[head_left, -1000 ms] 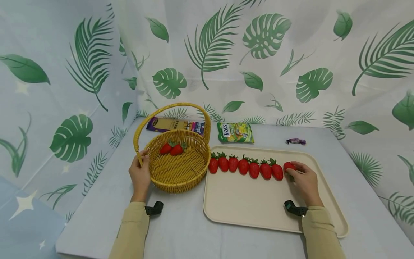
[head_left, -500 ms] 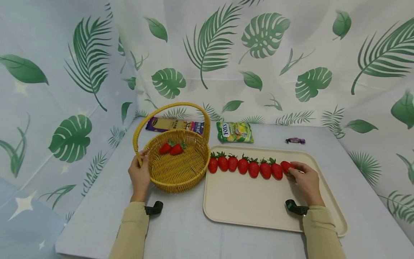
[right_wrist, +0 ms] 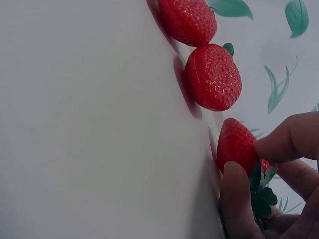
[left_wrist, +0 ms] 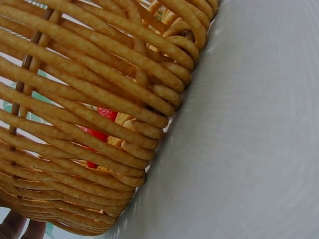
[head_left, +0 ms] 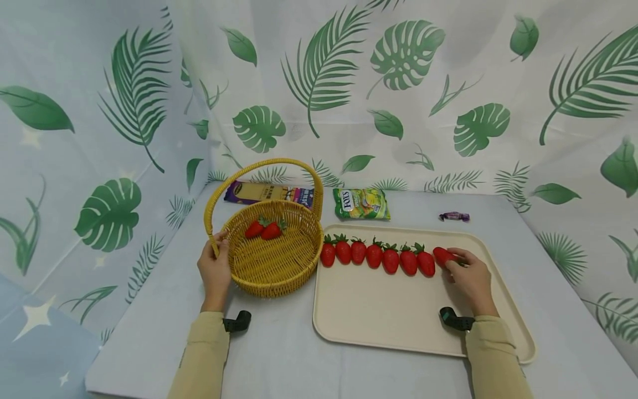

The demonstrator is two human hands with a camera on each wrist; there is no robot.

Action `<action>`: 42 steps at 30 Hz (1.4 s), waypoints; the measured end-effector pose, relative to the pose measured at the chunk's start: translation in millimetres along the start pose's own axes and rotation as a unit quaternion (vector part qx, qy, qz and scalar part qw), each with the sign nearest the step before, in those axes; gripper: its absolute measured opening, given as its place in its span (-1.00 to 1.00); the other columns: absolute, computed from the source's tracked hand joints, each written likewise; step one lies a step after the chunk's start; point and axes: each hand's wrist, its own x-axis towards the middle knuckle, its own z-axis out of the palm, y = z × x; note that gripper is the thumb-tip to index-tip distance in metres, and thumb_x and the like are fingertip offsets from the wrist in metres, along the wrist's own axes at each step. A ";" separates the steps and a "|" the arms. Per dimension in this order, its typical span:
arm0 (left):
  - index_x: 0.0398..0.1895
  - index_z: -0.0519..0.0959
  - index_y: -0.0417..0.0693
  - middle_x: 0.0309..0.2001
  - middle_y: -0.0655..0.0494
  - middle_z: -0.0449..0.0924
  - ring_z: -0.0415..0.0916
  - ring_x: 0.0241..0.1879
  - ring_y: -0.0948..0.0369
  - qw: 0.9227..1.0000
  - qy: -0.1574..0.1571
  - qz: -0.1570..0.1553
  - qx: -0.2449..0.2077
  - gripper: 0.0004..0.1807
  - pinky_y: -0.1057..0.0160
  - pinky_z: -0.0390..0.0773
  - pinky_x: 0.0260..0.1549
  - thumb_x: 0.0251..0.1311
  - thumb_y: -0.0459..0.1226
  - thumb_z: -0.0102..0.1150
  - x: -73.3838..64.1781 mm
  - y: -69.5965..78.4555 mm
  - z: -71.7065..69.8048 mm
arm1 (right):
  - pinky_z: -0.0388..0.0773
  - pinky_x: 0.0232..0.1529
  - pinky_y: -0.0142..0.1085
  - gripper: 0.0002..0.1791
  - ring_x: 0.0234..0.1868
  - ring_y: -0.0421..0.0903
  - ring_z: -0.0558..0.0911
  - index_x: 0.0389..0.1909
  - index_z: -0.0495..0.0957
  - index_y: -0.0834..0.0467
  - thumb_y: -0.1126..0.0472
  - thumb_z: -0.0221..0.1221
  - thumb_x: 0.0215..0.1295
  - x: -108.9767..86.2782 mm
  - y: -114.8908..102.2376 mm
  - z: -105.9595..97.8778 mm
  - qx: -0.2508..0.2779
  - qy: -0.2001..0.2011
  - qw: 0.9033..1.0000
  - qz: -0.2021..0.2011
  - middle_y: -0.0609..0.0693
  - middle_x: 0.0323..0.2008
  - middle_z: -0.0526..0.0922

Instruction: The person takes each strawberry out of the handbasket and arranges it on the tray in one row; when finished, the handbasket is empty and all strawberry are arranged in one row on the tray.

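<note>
A yellow wicker basket [head_left: 271, 285] with a tall arched handle stands at the left, two red strawberries [head_left: 271, 230] lying inside it. My left hand [head_left: 215, 271] grips the basket at its left side, where the handle meets the rim. On a beige tray [head_left: 389, 316] a row of several strawberries [head_left: 374, 256] runs along the far side, leaves pointing away from me. At the row's right end my right hand [head_left: 471, 280] pinches one strawberry [right_wrist: 237, 148] between thumb and fingers. Its green leaves face my palm in the right wrist view, and its tip points toward the row.
Behind the basket lies a purple and tan packet [head_left: 269, 192]. A green candy bag [head_left: 361, 204] sits beyond the tray, and a small purple wrapped candy [head_left: 454, 216] is farther right. Leaf-patterned cloth rises behind and at both sides of the table.
The strawberry in my right hand has turned, so more of its red side and its tip now show leftward. My left hand and the basket have stayed in place.
</note>
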 end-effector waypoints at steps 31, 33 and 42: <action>-0.27 0.48 -0.49 0.12 -0.26 0.56 0.45 0.16 -0.08 1.000 0.001 0.005 -0.006 -0.78 0.49 0.30 -0.10 0.40 -0.39 0.03 -1.0 -0.7 -0.7 | 0.32 -0.24 -0.32 -0.58 -0.07 0.02 0.44 0.14 0.55 0.24 0.17 0.08 0.33 -0.1 -0.8 -10.9 -0.069 0.049 0.996 -0.001 0.27 -0.01 0.58; -0.27 0.48 -0.49 0.12 -0.27 0.56 0.45 0.17 -0.09 1.000 0.000 0.005 -0.007 -0.79 0.50 0.30 -0.10 0.40 -0.39 0.03 -0.8 -1.2 -0.7 | 0.31 -0.23 -0.35 -0.58 -0.06 -0.01 0.44 0.15 0.55 0.24 0.18 0.08 0.31 -0.1 -1.0 -11.1 -0.060 0.051 0.997 0.008 0.25 -0.01 0.58; -0.26 0.48 -0.47 0.14 -0.26 0.55 0.44 0.18 -0.08 1.000 -0.005 0.002 -0.003 -0.79 0.48 0.30 -0.10 0.41 -0.39 0.02 -1.3 -0.3 -1.1 | 0.33 -0.24 -0.17 -0.46 -0.01 0.22 0.44 0.13 0.51 0.38 0.05 0.13 0.27 1.1 2.9 -14.3 -0.090 0.074 0.993 0.030 0.39 0.08 0.50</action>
